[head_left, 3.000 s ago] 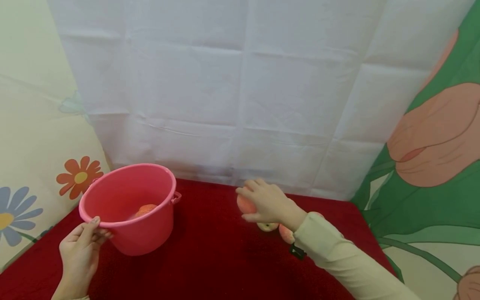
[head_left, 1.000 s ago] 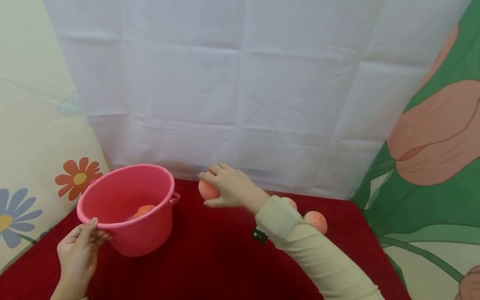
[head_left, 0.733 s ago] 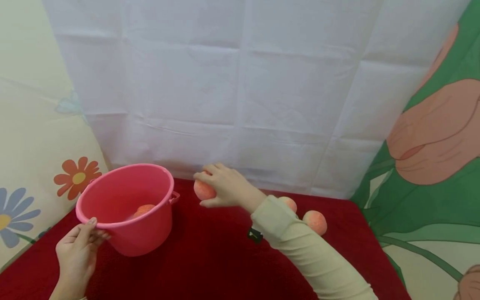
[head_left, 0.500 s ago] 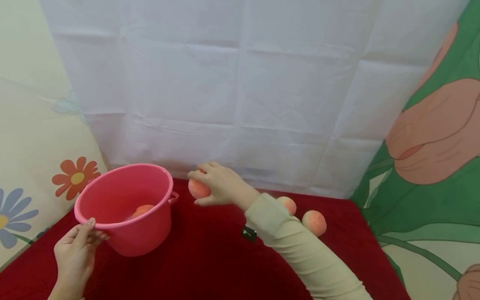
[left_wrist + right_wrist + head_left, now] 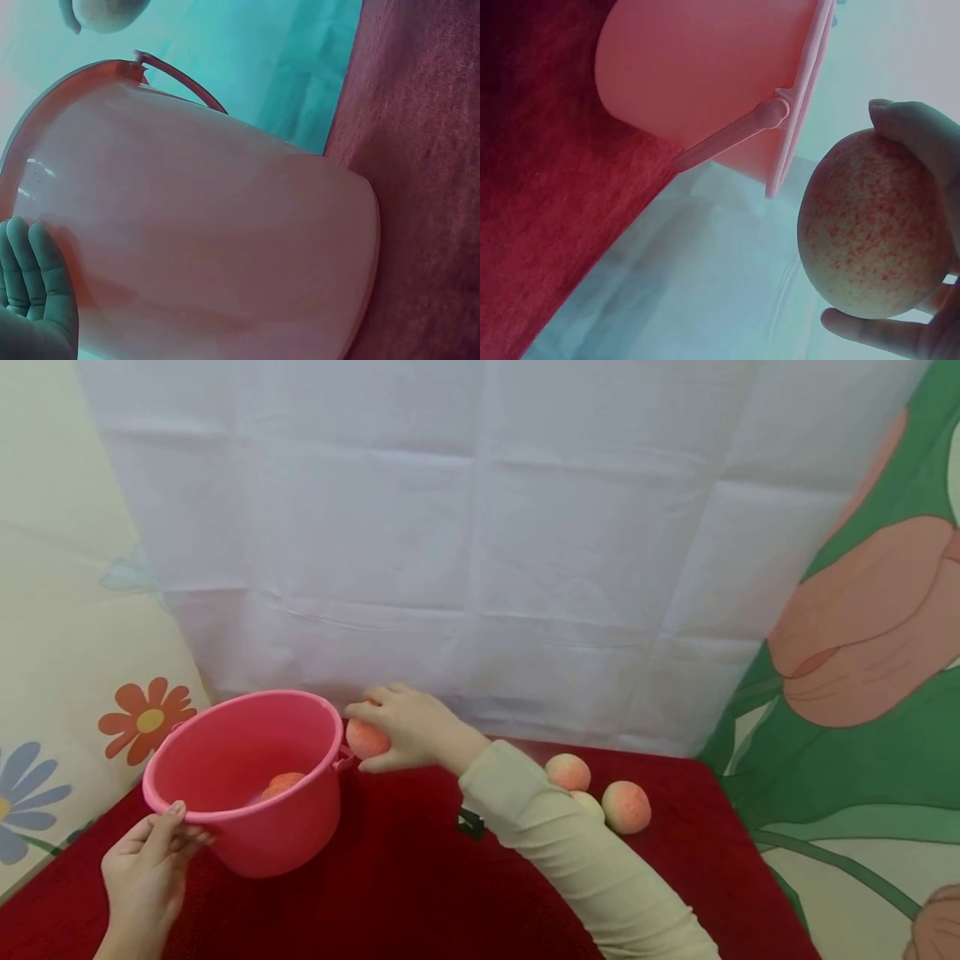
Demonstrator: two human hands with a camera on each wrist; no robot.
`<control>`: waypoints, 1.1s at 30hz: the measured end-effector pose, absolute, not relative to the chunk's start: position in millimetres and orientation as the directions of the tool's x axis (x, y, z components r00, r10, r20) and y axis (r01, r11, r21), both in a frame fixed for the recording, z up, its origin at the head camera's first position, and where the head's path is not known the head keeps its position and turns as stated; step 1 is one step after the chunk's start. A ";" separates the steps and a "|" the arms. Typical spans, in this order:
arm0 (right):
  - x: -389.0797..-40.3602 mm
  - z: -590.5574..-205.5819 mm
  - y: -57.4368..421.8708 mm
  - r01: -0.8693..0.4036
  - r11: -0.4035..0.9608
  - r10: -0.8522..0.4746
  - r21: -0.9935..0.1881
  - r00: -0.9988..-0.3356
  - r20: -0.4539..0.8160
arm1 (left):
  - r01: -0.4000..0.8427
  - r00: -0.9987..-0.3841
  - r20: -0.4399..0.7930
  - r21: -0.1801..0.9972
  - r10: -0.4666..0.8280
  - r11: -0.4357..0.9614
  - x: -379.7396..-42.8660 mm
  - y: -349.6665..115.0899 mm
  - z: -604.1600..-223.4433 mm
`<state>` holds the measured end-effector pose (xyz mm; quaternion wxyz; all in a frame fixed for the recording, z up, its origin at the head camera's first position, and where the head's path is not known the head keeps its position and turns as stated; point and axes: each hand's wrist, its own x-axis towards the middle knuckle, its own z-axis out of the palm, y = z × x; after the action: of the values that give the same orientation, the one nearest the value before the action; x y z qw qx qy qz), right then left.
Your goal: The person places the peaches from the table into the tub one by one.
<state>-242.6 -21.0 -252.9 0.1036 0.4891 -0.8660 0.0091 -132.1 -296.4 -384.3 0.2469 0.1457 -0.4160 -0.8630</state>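
Observation:
My left hand (image 5: 150,864) pinches the near-left rim of a pink bucket (image 5: 281,831), thumb on top and fingers beneath. In the left wrist view, the bucket's outer wall fills the middle, with its handle hanging on the far side. One peach (image 5: 283,783) shows inside the bucket. My right hand (image 5: 412,727) grips another peach (image 5: 367,739) just beside the bucket's right rim. The right wrist view shows that speckled peach (image 5: 874,225) held between thumb and fingers, apart from the bucket.
Two peaches (image 5: 567,772) (image 5: 627,807) and a paler round fruit (image 5: 588,806), partly behind my right sleeve, lie on the red cloth (image 5: 420,877) to the right. A white sheet (image 5: 360,527) hangs behind the table, with flower-patterned cloth on both sides.
My right hand has carried the peach left, from near the other fruit to the bucket's right rim. More of the fruit on the cloth now shows. My left hand still holds the rim.

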 end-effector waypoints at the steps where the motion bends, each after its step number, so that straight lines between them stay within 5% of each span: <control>1: -242.4 -252.6 -23.0 -0.850 0.520 -0.846 0.082 -0.499 0.186 | 0.306 -0.835 -0.044 0.791 -0.548 -0.530 -131.4 -296.5 -384.5; 33: -241.8 -248.8 -52.1 -0.859 0.509 -0.855 0.056 -0.497 0.146 | 0.311 -0.818 -0.009 0.834 -0.575 -0.455 -144.6 -312.4 -410.6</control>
<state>-241.8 -52.1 -248.8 0.0775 0.4952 -0.8652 0.0122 -144.6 -312.4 -410.6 0.2633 0.1465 -0.4505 -0.8404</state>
